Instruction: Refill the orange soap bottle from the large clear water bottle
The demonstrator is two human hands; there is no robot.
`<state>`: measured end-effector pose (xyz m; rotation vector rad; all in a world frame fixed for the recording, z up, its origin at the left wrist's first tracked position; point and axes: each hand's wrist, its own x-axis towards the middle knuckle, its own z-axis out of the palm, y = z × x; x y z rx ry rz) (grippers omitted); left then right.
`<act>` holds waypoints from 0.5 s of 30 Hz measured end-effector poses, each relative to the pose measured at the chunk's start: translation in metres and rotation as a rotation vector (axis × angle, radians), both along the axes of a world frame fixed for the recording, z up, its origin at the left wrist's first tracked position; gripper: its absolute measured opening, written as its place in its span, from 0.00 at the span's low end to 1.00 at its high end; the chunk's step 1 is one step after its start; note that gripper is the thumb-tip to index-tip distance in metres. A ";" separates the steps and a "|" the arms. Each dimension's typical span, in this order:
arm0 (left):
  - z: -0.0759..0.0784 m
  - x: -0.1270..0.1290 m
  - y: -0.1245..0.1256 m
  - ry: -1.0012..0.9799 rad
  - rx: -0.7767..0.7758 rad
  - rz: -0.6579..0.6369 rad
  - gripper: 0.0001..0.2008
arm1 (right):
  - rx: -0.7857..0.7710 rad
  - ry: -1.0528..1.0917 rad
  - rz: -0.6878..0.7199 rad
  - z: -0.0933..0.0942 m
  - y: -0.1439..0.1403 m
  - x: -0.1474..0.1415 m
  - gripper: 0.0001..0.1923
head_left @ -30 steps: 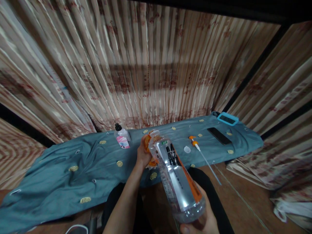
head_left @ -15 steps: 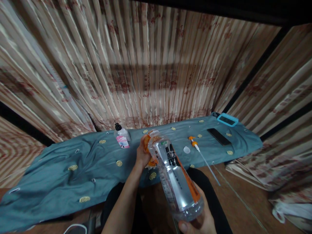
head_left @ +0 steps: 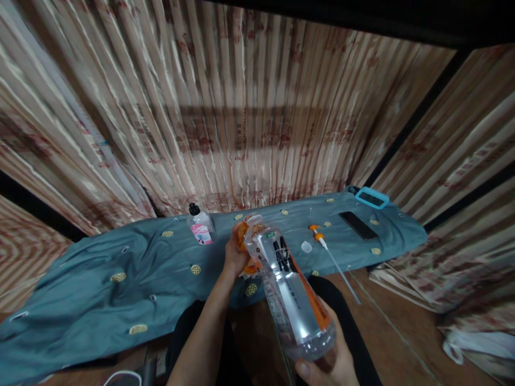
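A large clear plastic bottle (head_left: 290, 287) with a silver and orange label is tilted, its mouth end low over the cloth and its base toward me. My right hand (head_left: 332, 362) is closed around the base end. Beside the mouth, my left hand (head_left: 235, 253) is wrapped round an orange container (head_left: 252, 266), mostly hidden by the hand and the clear bottle. Whether liquid flows between the two cannot be made out. To the right lies an orange and white pump head (head_left: 317, 235) with a long tube, near a small whitish disc (head_left: 306, 246).
A clear bottle with a black cap and pink label (head_left: 201, 229) stands at the left on the green patterned cloth (head_left: 96, 289). Farther right lie a black phone (head_left: 358, 225) and a blue-framed device (head_left: 372, 198). Pleated curtains (head_left: 241, 107) hang behind.
The view has shifted very slightly. Both hands keep their holds, and the clear bottle stays tilted in nearly the same position.
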<state>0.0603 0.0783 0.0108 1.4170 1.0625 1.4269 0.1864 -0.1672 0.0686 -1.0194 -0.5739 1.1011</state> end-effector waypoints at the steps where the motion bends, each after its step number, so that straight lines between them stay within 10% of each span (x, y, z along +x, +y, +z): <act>1: 0.001 0.000 0.000 0.020 0.003 0.008 0.31 | -0.005 -0.017 0.016 0.000 0.000 0.000 0.50; 15: 0.009 0.000 -0.003 0.031 0.019 -0.007 0.31 | 0.020 0.031 -0.007 0.003 -0.001 -0.002 0.46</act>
